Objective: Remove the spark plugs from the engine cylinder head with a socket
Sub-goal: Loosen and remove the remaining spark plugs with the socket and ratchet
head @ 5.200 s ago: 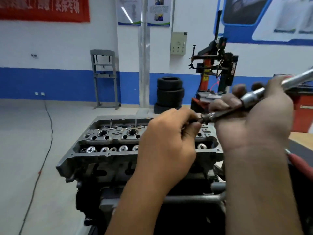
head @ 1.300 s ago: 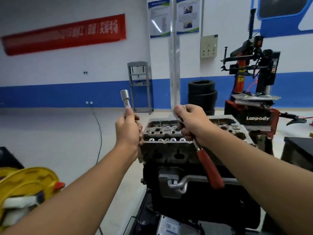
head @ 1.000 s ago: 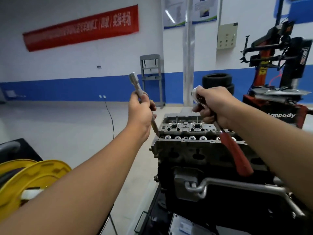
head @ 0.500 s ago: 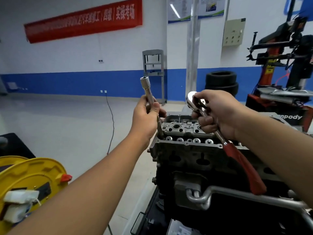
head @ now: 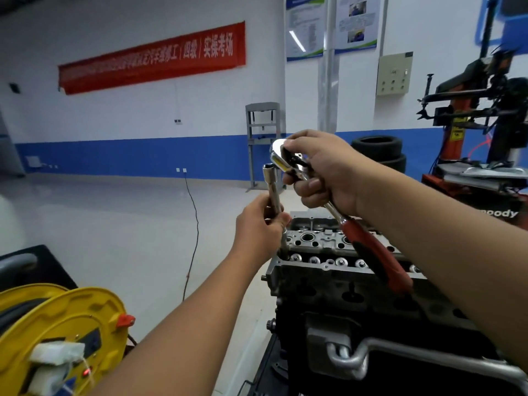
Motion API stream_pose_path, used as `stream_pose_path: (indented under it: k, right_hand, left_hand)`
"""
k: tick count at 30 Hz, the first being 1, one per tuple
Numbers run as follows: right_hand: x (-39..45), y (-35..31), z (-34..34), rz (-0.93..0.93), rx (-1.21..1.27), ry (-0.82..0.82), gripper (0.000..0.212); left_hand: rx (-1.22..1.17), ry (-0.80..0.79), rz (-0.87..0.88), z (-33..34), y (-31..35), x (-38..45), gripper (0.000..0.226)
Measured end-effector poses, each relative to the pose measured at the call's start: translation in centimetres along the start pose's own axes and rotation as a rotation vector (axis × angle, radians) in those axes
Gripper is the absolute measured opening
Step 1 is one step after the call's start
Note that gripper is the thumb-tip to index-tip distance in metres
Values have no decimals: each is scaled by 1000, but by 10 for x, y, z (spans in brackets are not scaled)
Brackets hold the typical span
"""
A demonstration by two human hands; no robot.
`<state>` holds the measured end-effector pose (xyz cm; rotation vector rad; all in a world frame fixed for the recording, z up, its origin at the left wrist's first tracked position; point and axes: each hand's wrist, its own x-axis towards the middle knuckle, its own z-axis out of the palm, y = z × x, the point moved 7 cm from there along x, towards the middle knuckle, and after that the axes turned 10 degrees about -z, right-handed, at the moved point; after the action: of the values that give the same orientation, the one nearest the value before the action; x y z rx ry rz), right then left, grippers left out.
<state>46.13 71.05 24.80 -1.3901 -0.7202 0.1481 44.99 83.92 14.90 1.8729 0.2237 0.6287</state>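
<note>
The left hand point(head: 258, 232) grips the stiff, smooth steel socket point(head: 273, 190) mid-shaft; the right hand point(head: 323, 172) clasps the ratchet point(head: 288, 162) near its heavy head.

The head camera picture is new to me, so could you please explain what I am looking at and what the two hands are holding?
The camera sits on a person's head and looks forward and down, so both bare arms reach in from below. The left hand grips a long silver socket extension, held nearly upright with its open end on top. The right hand holds a ratchet wrench near its shiny head, which is close to the extension's top; its red handle slants down to the right. Beneath them is the engine cylinder head, a grey metal block with round holes on a dark engine stand. A yellow cable reel sits lower left, and stacked tyres stand by the wall.
</note>
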Motion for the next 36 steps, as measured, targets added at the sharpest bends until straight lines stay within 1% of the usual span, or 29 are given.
stream_pose_path:
  k: [3, 7, 10, 14, 17, 23, 26, 28, 30, 31, 32, 33, 36]
  right_hand:
    - [10, -6, 15, 22, -19, -38, 4]
    - [17, -6, 15, 70, -173, -32, 6]
    - [22, -11, 10, 111, -261, -66, 9]
    - [35, -23, 7, 206, -480, -200, 10]
    - [45, -29, 8, 284, -608, -321, 12]
    - [52, -30, 6, 310, -649, -433, 12]
    - [57, -31, 6, 325, -686, -494, 13]
    - [63, -33, 8, 358, -738, -565, 17]
    - [71, -35, 11, 393, -804, -638, 26]
    - [75, -35, 13, 404, -830, -669, 31]
    - [77, -33, 15, 412, -842, -691, 34]
    - [78, -30, 16, 419, -835, -702, 33]
    - [72, -16, 18, 415, -743, -673, 22]
  left_hand:
    - [43, 16, 46, -2, 4, -3, 18]
    - [87, 5, 25, -3, 3, 1, 17]
    - [106, -11, 57, -2, 4, 3, 20]
    - [118, -48, 40, 0, 1, 6, 20]
    - [103, -42, 23, 2, -2, 5, 22]
    - [131, -26, 14, 3, -1, 6, 21]
    - [153, -103, -30, 2, 3, 9, 21]
    - [176, -210, -78, 2, 5, 13, 17]
    - [137, -323, -94, 1, 11, 15, 14]
    - [103, -352, -85, -2, 16, 16, 12]
    - [52, -352, -72, -4, 22, 17, 11]
    - [-14, -324, -58, -6, 29, 18, 14]
    - [-226, -223, -93, -5, 34, 24, 27]
